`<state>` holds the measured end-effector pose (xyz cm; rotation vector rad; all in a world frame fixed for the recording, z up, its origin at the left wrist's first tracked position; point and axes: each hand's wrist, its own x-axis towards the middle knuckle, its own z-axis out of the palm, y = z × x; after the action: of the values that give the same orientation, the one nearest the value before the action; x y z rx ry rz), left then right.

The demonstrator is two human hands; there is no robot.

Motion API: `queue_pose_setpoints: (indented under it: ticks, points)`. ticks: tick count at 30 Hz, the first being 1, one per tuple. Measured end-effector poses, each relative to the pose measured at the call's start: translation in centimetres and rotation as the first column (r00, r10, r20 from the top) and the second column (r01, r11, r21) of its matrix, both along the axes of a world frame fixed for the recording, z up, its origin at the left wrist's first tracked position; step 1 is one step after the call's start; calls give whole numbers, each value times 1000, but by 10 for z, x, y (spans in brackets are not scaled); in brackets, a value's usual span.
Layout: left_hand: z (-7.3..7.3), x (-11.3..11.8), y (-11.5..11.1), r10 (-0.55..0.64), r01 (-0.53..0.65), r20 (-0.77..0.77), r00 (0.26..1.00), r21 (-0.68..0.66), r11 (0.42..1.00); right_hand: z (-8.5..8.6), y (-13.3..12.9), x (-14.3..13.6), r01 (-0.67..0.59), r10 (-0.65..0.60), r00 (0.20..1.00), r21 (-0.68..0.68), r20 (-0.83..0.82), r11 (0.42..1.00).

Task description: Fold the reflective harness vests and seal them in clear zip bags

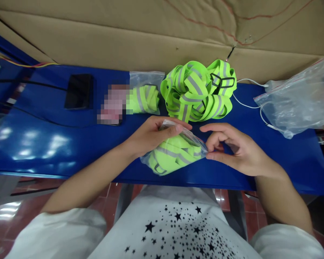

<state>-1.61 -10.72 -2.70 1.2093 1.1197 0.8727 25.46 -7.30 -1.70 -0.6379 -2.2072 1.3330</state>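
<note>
A clear zip bag [175, 153] with a folded neon-yellow strap and grey reflective stripes inside lies near the table's front edge. My left hand [156, 135] grips its upper left part, thumb on top of the plastic. At the bag's right corner, my right hand [229, 149] pinches the end of the zip edge between thumb and fingers, with the index finger stretched above. Behind the bag sits a loose pile of neon-yellow reflective straps [197, 91] with black buckles. Another filled zip bag [145, 97] rests left of that pile.
On the blue table [43, 144] are a black box-shaped device [79, 91] with a cable and a partly pixelated phone-like object [112, 108]. At right, empty plastic bags [297, 99] lie beside a white cable [245, 104]. Brown cardboard [124, 39] stands behind.
</note>
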Motion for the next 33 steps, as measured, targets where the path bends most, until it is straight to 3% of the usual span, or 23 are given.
queue_pose_setpoints:
  ticks: [4,10,13,17,21,24,27,29,31,33]
  points:
    - [-3,2,-2,-1,1,6,1000,-6,1000,5,5,4,-18,21,999,-93,26,995]
    - [-6,-5,6,-224,226,76,972,-15,974,-1,6,4,67,-90,993,258,76,964]
    - [-8,-6,8,-256,262,136,957,-23,965,-1,5,5,62,-76,996,235,52,970]
    - [-12,-3,7,-200,232,210,957,-138,963,4,6,5,78,-100,989,185,113,980]
    - [-11,1,4,-218,283,302,928,-191,940,7,5,3,5,-24,993,151,119,989]
    - [-9,4,0,-239,277,249,939,-130,952,5,4,2,-49,38,997,187,64,981]
    - [-10,9,-3,-302,317,162,939,-81,945,-1,0,-1,-122,103,989,189,110,974]
    - [-13,15,-6,-352,359,94,931,-85,929,-5,-4,-5,-88,47,988,283,149,955]
    - [-17,22,-9,-411,413,45,911,-94,906,-9,-9,-11,13,-88,983,410,163,912]
    - [-21,27,-12,-474,472,13,881,-104,875,-11,-11,-16,61,-157,972,458,176,887]
